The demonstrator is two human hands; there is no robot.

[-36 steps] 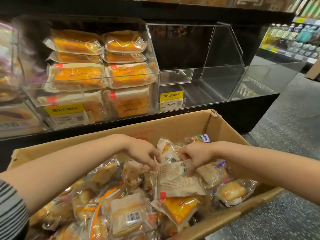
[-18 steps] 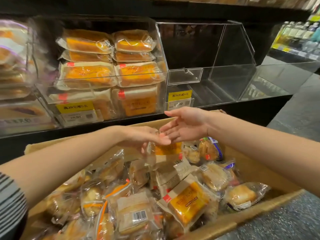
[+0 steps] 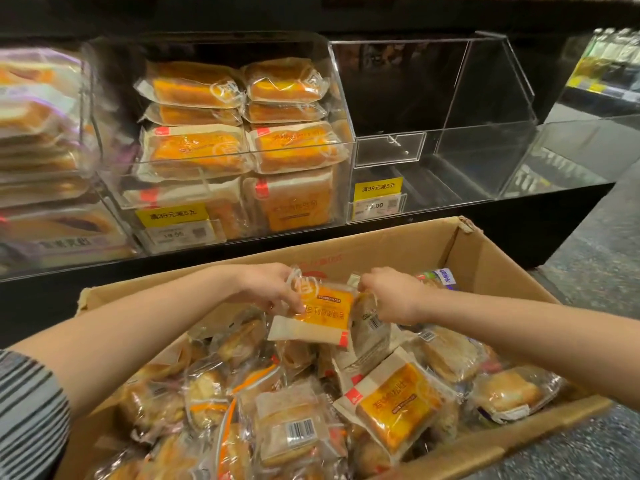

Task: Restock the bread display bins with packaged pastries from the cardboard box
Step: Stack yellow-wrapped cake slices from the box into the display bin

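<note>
An open cardboard box (image 3: 485, 261) heaped with wrapped pastries stands below the display shelf. My left hand (image 3: 272, 289) grips the top left corner of an orange-labelled pastry packet (image 3: 323, 311), held just above the heap. My right hand (image 3: 393, 294) pinches a paler packet with a barcode (image 3: 369, 327) that hangs right beside the orange one and touches it. Another orange packet (image 3: 398, 417) lies loose in the box. On the shelf, a clear bin (image 3: 221, 202) is stacked with orange packets. The clear bin (image 3: 446, 143) to its right holds nothing.
A further bin (image 3: 45, 140) at the far left holds purple-labelled packs. Yellow price tags (image 3: 377, 199) hang on the bin fronts. The black shelf base (image 3: 519, 220) ends at the right, with grey speckled floor (image 3: 595, 258) beyond. Bottles (image 3: 609, 53) line a far shelf.
Half a second ago both hands hovered open above the box, fingers touching. They have dropped to the heap and each now holds a packet, lifted slightly.
</note>
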